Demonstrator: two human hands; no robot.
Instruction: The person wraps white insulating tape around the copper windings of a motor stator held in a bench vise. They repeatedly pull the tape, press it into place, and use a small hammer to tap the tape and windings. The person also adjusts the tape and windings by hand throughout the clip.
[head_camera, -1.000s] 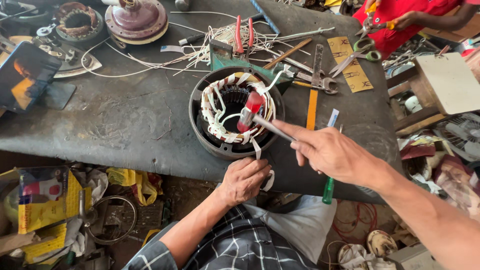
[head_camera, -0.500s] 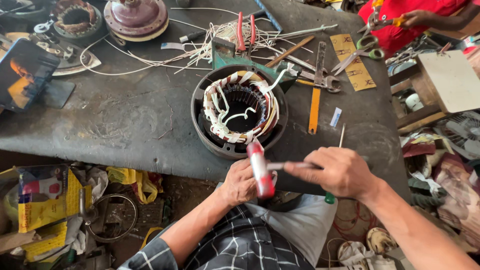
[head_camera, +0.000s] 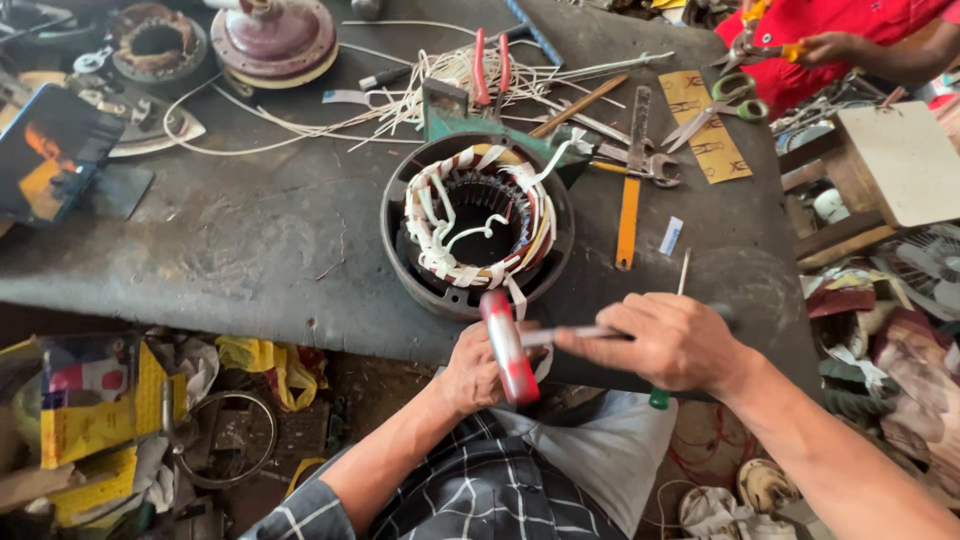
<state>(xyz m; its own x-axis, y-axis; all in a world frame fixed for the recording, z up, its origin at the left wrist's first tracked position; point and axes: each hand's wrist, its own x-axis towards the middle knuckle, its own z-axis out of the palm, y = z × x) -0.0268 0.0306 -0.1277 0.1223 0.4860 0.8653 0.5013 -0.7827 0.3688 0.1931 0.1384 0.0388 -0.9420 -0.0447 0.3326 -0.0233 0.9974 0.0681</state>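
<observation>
Dark grimy workbench (head_camera: 200, 240) – stator (head_camera: 478, 225), strewn tools, perhaps a workshop

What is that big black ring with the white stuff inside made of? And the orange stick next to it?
The big round black housing looks like dull, grimy cast metal, going by its thick rim. The white wrapping inside it seems to be cloth or paper tape, soft and frayed, with loose ends sticking up. The flat orange bar has a smooth painted look; whether it is metal or plastic is unclear.
</observation>
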